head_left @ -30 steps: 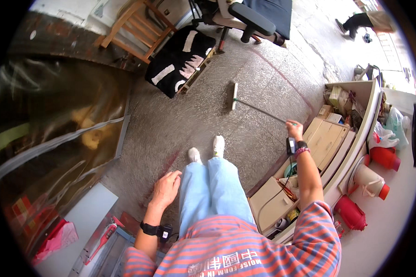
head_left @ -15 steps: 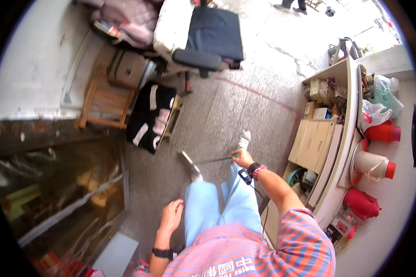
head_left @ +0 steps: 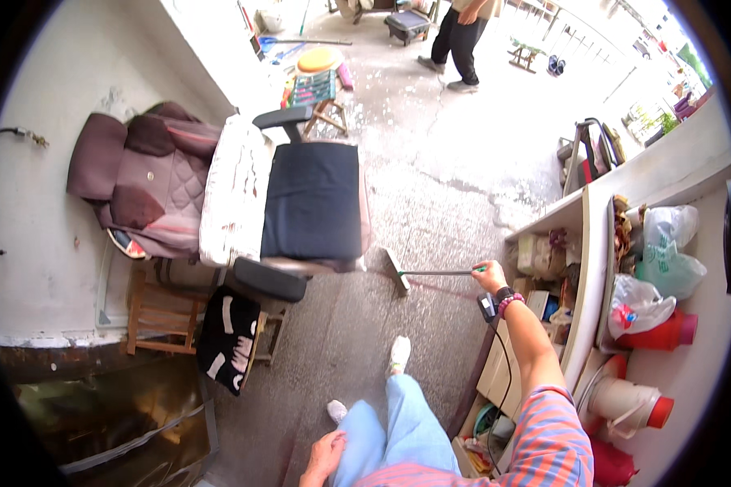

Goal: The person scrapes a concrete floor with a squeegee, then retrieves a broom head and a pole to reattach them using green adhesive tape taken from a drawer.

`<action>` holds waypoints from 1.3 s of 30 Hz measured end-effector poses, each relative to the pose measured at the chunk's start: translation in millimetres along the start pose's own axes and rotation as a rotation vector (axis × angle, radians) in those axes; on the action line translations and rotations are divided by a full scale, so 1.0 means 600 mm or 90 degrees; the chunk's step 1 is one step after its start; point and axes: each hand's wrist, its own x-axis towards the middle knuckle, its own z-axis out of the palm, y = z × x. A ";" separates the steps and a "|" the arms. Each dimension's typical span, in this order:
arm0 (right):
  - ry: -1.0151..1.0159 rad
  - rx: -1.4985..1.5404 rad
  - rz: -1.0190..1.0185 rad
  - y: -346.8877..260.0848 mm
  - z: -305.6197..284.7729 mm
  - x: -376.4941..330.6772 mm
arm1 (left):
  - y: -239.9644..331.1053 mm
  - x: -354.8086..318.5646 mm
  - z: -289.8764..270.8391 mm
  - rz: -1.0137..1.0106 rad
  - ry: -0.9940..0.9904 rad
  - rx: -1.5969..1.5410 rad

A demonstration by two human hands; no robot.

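My right hand point(head_left: 488, 277) is closed round the green-marked end of a long-handled floor tool point(head_left: 439, 273). Its narrow, light-grey bar-shaped head point(head_left: 396, 271) rests on the floor ahead of my feet, near the office chair; whether it is a squeegee or a mop I cannot make out. The dark handle runs sideways, nearly level in the picture. Beside my left thigh hangs my left hand point(head_left: 325, 454), loosely bent and holding nothing. A small dark device point(head_left: 486, 307) with a cable sits at my right wrist.
At the left stand an office chair point(head_left: 311, 203) with a black seat pad, and a wooden folding chair point(head_left: 161, 315). A low stool bears a black cloth point(head_left: 228, 341). Along the right runs a cabinet point(head_left: 581, 276) with bags point(head_left: 670, 256) and flasks point(head_left: 625, 402). Another person point(head_left: 456, 45) stands farther ahead.
I have stepped forward, so the chair and stool lie closer. My right hand has reached ahead and right, and the tool's head has moved forward with it. The other person shows more fully.
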 end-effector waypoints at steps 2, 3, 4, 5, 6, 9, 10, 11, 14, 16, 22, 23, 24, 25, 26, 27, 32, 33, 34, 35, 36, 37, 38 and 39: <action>0.012 0.029 -0.051 -0.008 -0.019 0.034 | 0.019 0.015 0.004 0.038 0.027 0.044; 0.016 0.054 -0.075 -0.004 -0.028 0.039 | 0.029 0.027 0.002 0.062 0.037 0.068; 0.023 0.067 -0.113 -0.005 -0.029 0.038 | 0.043 0.034 0.001 0.018 0.047 0.059; 0.026 0.080 -0.151 -0.009 -0.022 0.031 | 0.056 0.035 -0.002 0.023 0.068 0.095; -0.032 0.087 -0.128 -0.021 -0.016 0.015 | 0.067 0.033 -0.004 0.025 0.088 0.131; -0.135 0.090 -0.151 -0.041 0.016 -0.044 | 0.115 0.040 0.004 -0.003 0.097 0.160; -0.144 0.125 -0.151 -0.034 0.037 -0.063 | 0.130 0.054 0.008 0.005 0.080 0.158; -0.157 0.163 -0.150 -0.029 0.066 -0.079 | 0.144 0.068 0.010 0.011 0.063 0.159; -0.250 0.127 -0.082 -0.053 0.164 -0.110 | 0.170 0.108 0.020 0.055 0.053 0.166; -0.270 0.074 -0.058 -0.059 0.214 -0.100 | 0.205 0.128 0.022 0.071 0.065 0.178; -0.220 0.010 -0.100 -0.059 0.197 0.093 | 0.242 0.152 0.042 -0.041 0.148 0.166; -0.220 0.035 -0.104 -0.051 0.167 0.150 | 0.252 0.166 0.055 -0.058 0.146 0.169; -0.198 0.019 -0.141 -0.046 0.127 0.213 | 0.291 0.171 0.071 -0.048 0.161 0.227; -0.056 -0.072 -0.124 -0.001 0.102 0.282 | 0.326 0.195 0.092 -0.007 0.144 0.219; -0.132 0.021 -0.109 0.001 0.057 0.335 | 0.349 0.200 0.120 -0.003 0.139 0.205; -0.095 0.025 -0.150 -0.012 0.008 0.377 | 0.376 0.216 0.145 0.010 0.146 0.189; -0.012 0.012 -0.118 0.007 -0.187 0.603 | 0.526 0.266 0.218 -0.019 0.082 -0.015; 0.000 0.014 -0.107 0.018 -0.212 0.633 | 0.550 0.272 0.222 -0.024 0.076 -0.033; 0.006 0.013 -0.127 -0.004 -0.230 0.634 | 0.565 0.271 0.225 -0.032 0.082 -0.053; 0.012 0.012 -0.145 -0.022 -0.248 0.629 | 0.569 0.269 0.230 -0.053 0.095 -0.031; -0.006 0.022 -0.170 -0.015 -0.264 0.624 | 0.570 0.274 0.232 -0.065 0.099 -0.008; -0.084 0.036 -0.129 -0.053 -0.299 0.582 | 0.568 0.278 0.234 -0.081 0.110 0.013; -0.099 0.053 -0.168 -0.026 -0.281 0.569 | 0.566 0.278 0.237 -0.093 0.112 0.044; -0.110 0.051 -0.202 -0.021 -0.293 0.534 | 0.578 0.284 0.239 -0.084 0.107 0.047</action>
